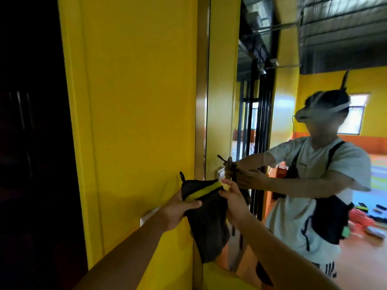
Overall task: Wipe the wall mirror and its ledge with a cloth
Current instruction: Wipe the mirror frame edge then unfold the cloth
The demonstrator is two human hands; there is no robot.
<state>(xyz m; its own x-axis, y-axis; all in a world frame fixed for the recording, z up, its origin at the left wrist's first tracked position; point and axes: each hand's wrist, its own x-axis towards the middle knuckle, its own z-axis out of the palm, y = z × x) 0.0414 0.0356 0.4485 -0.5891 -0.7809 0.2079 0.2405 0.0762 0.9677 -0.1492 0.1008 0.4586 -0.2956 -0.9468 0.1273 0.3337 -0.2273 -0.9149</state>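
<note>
Reaches fwd w/ both arms. Grips cloth (207, 222) top-L corner in L hand (178, 210) w/ fingers (191, 205) curled round it; pinches top-R edge w/ R hand (233, 198). Holds it mid-air before yellow wall (136, 101), by mirror (222, 91) edge, w/ long axis hanging down, loop up.

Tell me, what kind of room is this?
Probably a play or exercise hall, like a dance or gym room. A big wall mirror sits beside a yellow wall, and it reflects an orange floor with colourful mats.
</note>
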